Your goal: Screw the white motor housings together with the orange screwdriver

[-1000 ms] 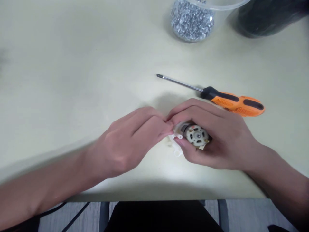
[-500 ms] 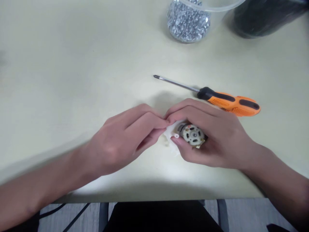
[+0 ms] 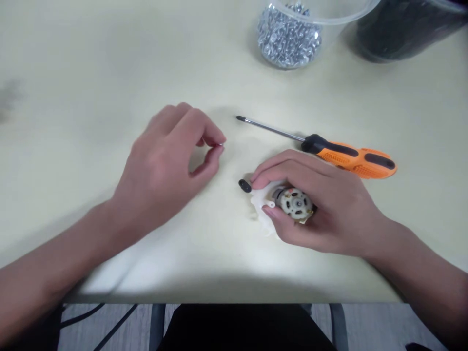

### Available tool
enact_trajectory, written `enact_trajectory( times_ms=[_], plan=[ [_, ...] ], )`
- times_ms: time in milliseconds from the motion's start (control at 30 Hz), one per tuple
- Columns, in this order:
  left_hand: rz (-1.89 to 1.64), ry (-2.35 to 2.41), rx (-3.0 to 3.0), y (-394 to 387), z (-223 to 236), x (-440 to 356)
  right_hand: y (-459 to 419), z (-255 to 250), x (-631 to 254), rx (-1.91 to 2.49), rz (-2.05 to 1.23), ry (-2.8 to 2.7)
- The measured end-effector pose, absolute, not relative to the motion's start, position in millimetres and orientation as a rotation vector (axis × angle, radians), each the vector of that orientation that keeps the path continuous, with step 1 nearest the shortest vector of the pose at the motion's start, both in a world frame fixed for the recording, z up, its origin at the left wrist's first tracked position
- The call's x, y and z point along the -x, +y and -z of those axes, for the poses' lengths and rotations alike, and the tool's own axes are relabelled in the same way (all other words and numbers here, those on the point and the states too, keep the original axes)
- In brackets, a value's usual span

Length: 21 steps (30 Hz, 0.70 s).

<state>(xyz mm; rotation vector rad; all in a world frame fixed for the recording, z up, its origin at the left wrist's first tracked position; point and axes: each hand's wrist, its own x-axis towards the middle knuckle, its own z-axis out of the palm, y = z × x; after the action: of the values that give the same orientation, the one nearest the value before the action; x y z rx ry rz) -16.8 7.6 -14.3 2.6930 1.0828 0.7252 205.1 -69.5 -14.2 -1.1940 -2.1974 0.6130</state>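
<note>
My right hand (image 3: 314,200) is closed around a small electric motor (image 3: 297,204) joined to a white plastic bracket (image 3: 260,200). The motor's round, slotted end faces up between thumb and fingers. At the bracket's left tip, by my right fingertips, sits a small black oval piece (image 3: 244,185). My left hand (image 3: 175,151) is raised to the left, apart from the bracket. Its thumb and index finger pinch a tiny shiny metal piece (image 3: 221,144), mostly hidden by the fingertips; its kind cannot be made out.
An orange and black screwdriver (image 3: 351,155) lies beyond my right hand, its tip pointing left. Farther back stands a clear plastic tub (image 3: 338,22) with many silver screws (image 3: 288,41). A dark container (image 3: 405,31) is at the back right. The table's front edge runs near my lap.
My left hand has moved away from the bracket, up and to the left, with its fingertips pinched. The black oval piece now shows. My right hand still holds the motor and bracket.
</note>
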Motion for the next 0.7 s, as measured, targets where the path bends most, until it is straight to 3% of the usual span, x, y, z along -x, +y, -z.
enact_trajectory(
  times_ms=[133,333,700],
  plan=[
    [-0.519,1.049,-2.746,16,14,21,-70,15,-206,1.221,-0.601,-2.198],
    [-0.364,0.556,-2.652,5,12,17,-68,17,-207,1.211,-0.618,-2.192],
    [-0.501,0.517,-2.608,4,25,14,-73,22,-211,1.277,-0.803,-2.063]
  ],
)
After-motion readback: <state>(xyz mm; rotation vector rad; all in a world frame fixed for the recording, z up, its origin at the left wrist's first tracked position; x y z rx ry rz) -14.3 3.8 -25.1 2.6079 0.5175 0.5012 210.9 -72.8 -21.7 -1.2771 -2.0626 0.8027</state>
